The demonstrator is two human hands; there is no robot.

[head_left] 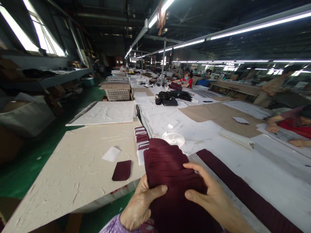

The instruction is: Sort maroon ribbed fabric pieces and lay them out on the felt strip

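A thick stack of maroon fabric pieces (167, 161) fills the lower middle, its far edges fanned in layers. My left hand (143, 200) grips the stack's left side, thumb lying on top and fingers hidden beneath. On the right side, my right hand (209, 191) rests against the stack with thumb and forefinger apart; its other fingers are hidden behind the cloth. A small maroon fabric piece (121, 170) and a white paper piece (111, 153) lie on the beige board to the left. Banded maroon-and-white bundles (142, 139) sit just beyond my left hand.
A white fan (174, 138) lies on the white table beyond the stack. Along the right runs a long maroon strip (243, 191). Dark garments (171, 97) are piled farther off. A co-worker's hands (274, 124) work at the right edge. A plastic crate (118, 94) stands behind the boards.
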